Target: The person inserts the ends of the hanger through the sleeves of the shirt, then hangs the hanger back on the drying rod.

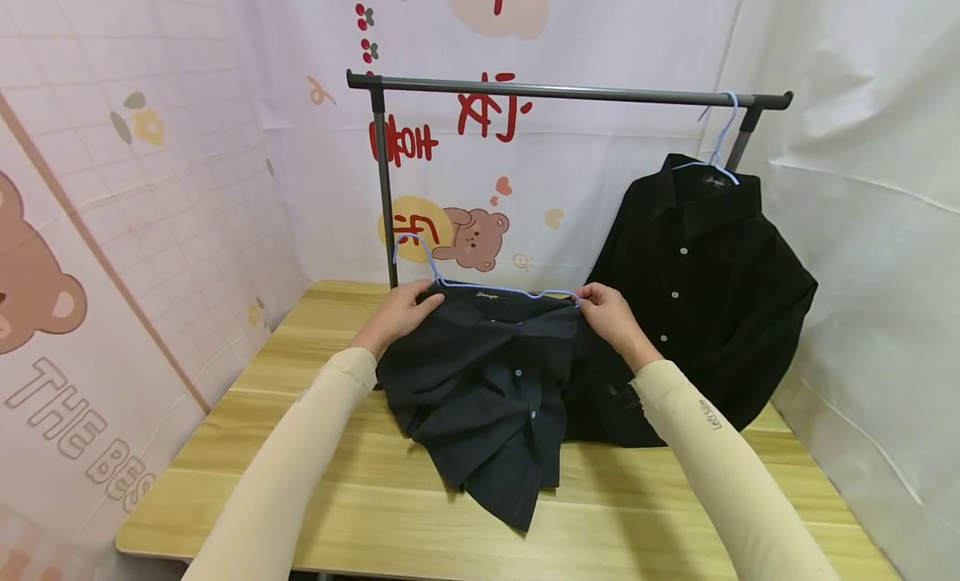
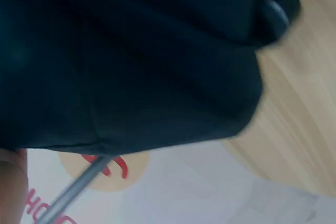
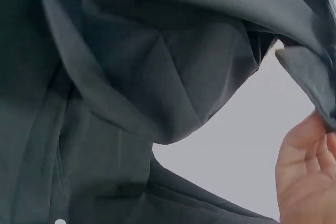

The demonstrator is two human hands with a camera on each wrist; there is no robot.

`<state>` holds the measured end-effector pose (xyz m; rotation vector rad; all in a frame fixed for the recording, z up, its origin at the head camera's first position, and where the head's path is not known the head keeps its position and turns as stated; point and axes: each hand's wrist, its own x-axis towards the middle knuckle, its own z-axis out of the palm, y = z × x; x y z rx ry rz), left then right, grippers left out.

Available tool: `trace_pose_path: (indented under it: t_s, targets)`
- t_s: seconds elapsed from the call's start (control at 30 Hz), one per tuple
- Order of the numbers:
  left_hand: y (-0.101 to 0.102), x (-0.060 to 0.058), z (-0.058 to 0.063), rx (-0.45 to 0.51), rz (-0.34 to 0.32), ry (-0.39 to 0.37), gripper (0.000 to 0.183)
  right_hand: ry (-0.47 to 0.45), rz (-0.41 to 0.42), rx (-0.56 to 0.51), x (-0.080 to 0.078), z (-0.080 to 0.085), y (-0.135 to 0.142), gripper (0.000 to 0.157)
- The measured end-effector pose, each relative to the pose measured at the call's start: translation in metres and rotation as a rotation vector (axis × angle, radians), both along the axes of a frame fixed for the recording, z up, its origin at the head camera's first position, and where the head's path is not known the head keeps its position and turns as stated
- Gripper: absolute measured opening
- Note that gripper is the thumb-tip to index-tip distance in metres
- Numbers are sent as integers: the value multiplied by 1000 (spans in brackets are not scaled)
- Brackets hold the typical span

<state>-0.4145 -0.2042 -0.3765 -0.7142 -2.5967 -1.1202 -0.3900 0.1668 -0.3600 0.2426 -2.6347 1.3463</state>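
Note:
A black button shirt (image 1: 480, 373) is held up over the table, its collar side at the top and its lower part drooping in folds. A light-blue hanger (image 1: 510, 289) lies along the shirt's neck, its hook (image 1: 412, 236) rising at the left. My left hand (image 1: 397, 316) grips the shirt's left shoulder, thumb in front. With my right hand (image 1: 611, 321) I pinch the other shoulder near the hanger's right end. In the left wrist view dark cloth (image 2: 131, 77) hides most of the hand; the right wrist view shows the right hand (image 3: 307, 174) pinching the cloth's edge.
Behind stands a dark metal rack with a horizontal rail (image 1: 555, 90). A second black shirt (image 1: 697, 289) hangs at its right end on another light-blue hanger (image 1: 723, 139). Below is a wooden table (image 1: 360, 489); printed cloth walls (image 1: 315, 197) enclose the back and sides.

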Motion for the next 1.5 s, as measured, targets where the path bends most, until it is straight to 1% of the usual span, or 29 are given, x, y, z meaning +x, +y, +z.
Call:
trace_pose_path:
  t_s: [0.13,0.17,0.23,0.33,0.43,0.5,0.57,0.63,0.7,0.73,0.77,0.8,0.87,0.93,0.97,1.0,1.03,1.07,1.1,1.17,1.2,1.23,1.27,1.3,1.33,1.37,1.43,1.5]
  targets:
    - [8,5,3,55,-34,-32,25,112,-87,193,0,-2,3,23]
    - [9,5,4,59,-36,-35,25,138,-99,229,0,-2,3,22]
    - [11,5,4,37,-32,-15,26,177,-113,288,2,-2,3,20]
    - [12,2,3,-48,-13,75,30,243,-111,353,4,-1,1,17]
    - [13,-1,1,-187,31,207,23,322,-92,414,6,1,-6,18]
    - [15,-2,-1,-269,80,296,18,369,-91,434,9,4,-15,20]
    - [19,-1,-1,-326,147,359,16,412,-111,430,14,8,-25,22]
    - [26,0,0,-318,215,384,17,453,-140,397,18,10,-39,20]
    - [35,3,2,-247,265,357,19,503,-138,357,24,11,-57,19]
    - [41,5,4,-201,275,335,20,535,-115,340,26,11,-67,19]
    - [47,6,6,-141,267,309,20,569,-73,327,28,9,-77,18]
    - [53,7,9,-75,246,273,20,598,-20,325,30,7,-86,17]
    - [63,10,14,39,185,194,19,640,122,329,33,0,-102,13]
    - [70,12,17,103,114,123,17,653,256,343,34,-9,-111,9]
    - [71,12,18,127,82,88,17,657,304,348,35,-13,-114,9]
    - [70,13,20,137,67,53,17,662,329,350,35,-17,-114,10]
    - [68,13,20,137,64,31,17,683,337,346,34,-21,-112,10]
    - [65,12,21,145,64,7,18,708,318,334,34,-23,-109,10]
    - [61,11,21,162,66,-20,18,745,271,319,33,-25,-105,11]
    - [50,9,22,209,77,-65,20,802,125,298,30,-26,-93,16]
    - [45,7,23,242,75,-93,21,810,40,294,27,-25,-85,21]
    - [40,6,24,279,70,-118,22,797,-36,291,24,-24,-77,26]
    - [36,5,25,318,63,-142,22,764,-101,300,22,-23,-69,30]
    - [32,4,26,350,50,-164,23,716,-138,321,18,-22,-62,34]
    - [29,3,27,374,40,-180,23,655,-144,347,15,-20,-54,37]
    - [27,3,28,393,29,-195,23,600,-131,375,13,-19,-48,37]
    - [26,2,30,417,7,-207,22,516,-65,418,9,-16,-40,33]
    - [29,1,30,417,-15,-207,20,470,21,463,6,-12,-38,27]
